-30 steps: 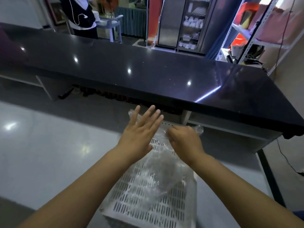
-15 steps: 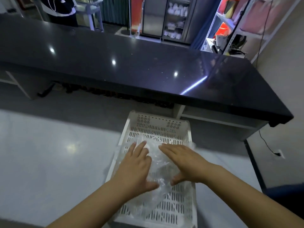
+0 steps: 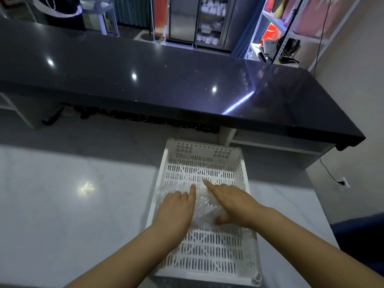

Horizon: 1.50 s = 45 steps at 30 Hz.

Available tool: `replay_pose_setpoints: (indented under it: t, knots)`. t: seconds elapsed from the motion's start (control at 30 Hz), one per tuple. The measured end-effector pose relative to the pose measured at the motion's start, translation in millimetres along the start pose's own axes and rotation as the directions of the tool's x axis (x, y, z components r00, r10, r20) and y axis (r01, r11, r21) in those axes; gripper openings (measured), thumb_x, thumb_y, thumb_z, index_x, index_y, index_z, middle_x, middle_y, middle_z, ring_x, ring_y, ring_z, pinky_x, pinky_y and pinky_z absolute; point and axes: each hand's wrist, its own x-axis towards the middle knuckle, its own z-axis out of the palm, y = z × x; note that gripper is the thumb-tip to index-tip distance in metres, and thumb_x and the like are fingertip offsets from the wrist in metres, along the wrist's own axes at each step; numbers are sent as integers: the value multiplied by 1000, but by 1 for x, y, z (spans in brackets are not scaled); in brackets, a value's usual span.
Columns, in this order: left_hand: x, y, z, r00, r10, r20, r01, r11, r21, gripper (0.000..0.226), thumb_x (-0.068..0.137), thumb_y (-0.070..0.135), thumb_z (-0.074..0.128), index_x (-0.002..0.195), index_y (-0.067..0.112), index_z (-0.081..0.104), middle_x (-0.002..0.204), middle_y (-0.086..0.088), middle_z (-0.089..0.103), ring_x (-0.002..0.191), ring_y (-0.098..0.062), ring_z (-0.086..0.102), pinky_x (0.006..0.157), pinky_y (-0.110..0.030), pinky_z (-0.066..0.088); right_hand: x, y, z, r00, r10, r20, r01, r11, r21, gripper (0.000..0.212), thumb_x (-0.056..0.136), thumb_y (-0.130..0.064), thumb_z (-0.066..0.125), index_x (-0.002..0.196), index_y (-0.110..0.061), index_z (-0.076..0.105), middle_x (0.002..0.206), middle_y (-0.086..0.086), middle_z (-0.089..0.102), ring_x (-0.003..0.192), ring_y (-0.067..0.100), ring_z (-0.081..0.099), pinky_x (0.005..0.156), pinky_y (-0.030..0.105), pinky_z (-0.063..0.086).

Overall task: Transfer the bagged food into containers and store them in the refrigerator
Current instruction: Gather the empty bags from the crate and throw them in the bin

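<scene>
White slotted plastic fills the head view in front of you: the basket sits on the pale counter, and the clear bag lies inside it, about midway along its floor. A second ago your hands were raised over the basket's far end with the film spread loosely down its length. Since then they have come down and drawn toward you, and the bag is now squashed into a smaller, flatter wad beneath them.

Your right hand lies on it with the fingers straight and together, the thumb at the bag's near edge. Your left hand rests on its left side with the index finger stretched forward and the other fingers bent down. Whether they pinch the film or only press it, I cannot tell.

I can make out no food through the plastic, so I judge you are flattening a bag that is empty or nearly so, rather than filling anything. No container shows either.

Around you, the dark countertop runs across just beyond the basket and lies between you and the glass-fronted cabinet, which may be the refrigerator. A metal shelf rack stands to its right. A cable runs to the wall socket low on the right. Another person stands far off at the upper left.
</scene>
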Motion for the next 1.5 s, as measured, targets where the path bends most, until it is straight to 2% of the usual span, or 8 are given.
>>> replay_pose_setpoints:
  t: [0.13,0.23,0.43,0.57,0.67,1.13,1.33,1.5]
  knots:
    - [5,-7,-4,999,13,-33,-10,997,75,57,81,10,59,133,4,37,117,-10,60,112,-29,45,93,-36,33,-2,-9,4,999,42,1,-42,997,-69,116,64,-66,68,148,-23,0,134,0,45,115,20,42,100,34,28]
    - [3,-12,-12,994,76,-77,-70,994,83,15,83,11,54,96,12,62,102,-6,65,100,-26,44,83,-36,31,2,-17,5,996,75,-44,-80,990,-117,80,72,-57,64,138,-20,37,121,1,52,109,21,45,96,34,30]
    - [6,-22,-25,959,210,-191,-200,977,70,32,79,10,56,111,12,59,129,-9,54,137,-26,27,115,-40,12,-10,-26,-7,936,221,-273,-211,975,68,17,80,-31,60,87,-17,68,93,-2,62,88,17,53,84,30,40]
    - [6,-7,-57,948,232,-217,-257,962,-96,21,78,5,51,92,21,48,88,-2,67,83,-23,59,86,-36,47,-45,-28,-23,810,509,-292,-384,836,391,11,81,-31,64,85,-21,62,85,-7,64,75,15,59,67,30,51]
    - [12,16,-70,913,301,-277,-361,910,-202,14,83,14,48,86,23,37,65,7,45,53,-19,43,46,-30,29,-83,-28,-23,649,700,-297,-427,659,620,12,78,-25,68,76,-24,57,68,-9,61,62,12,57,56,28,47]
    - [-54,247,-54,266,959,-93,-964,265,-33,24,89,17,52,111,21,46,104,-3,58,87,-25,59,73,-40,51,-366,-92,57,-98,995,3,-471,-49,881,19,69,-14,68,72,-32,62,68,-6,66,65,9,57,60,30,48]
    - [-105,331,-8,205,979,15,-979,205,17,26,84,11,53,107,17,44,101,-6,56,83,-27,58,63,-35,46,-446,-118,112,-194,980,44,-495,-137,858,20,73,-26,66,70,-44,58,70,-10,67,64,1,57,58,22,44]
    - [-130,383,47,243,959,144,-969,246,-2,26,82,19,57,104,18,43,103,-6,57,88,-28,58,61,-33,37,-494,-104,178,-130,985,115,-590,-170,789,4,80,-27,58,77,-26,56,71,-3,63,66,17,57,58,30,44]
